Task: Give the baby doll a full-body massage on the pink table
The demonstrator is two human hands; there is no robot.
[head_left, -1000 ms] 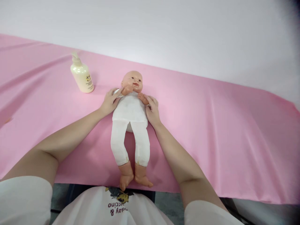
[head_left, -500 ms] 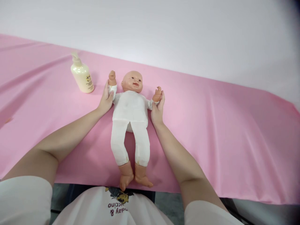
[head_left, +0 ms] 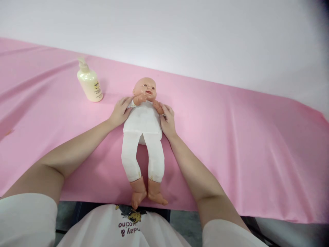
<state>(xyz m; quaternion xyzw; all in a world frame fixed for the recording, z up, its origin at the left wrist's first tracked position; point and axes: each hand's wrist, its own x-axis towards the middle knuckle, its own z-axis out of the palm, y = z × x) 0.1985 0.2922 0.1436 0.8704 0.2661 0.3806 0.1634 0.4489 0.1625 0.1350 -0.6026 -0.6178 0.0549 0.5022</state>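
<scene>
bright, even, soft indoor light, faint shadows beside the doll (head_left: 143, 130) and bottle (head_left: 89, 82) on the pink cloth (head_left: 244, 137), no glare, sharp focus at centre, wide-angle bending at edges, dark top-right corner

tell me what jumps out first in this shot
A baby doll in white clothes lies face up in the middle of the pink cloth. The left hand and right hand hold its arms folded in over its chest. A cream pump bottle stands upright to the doll's left, apart from it.
</scene>
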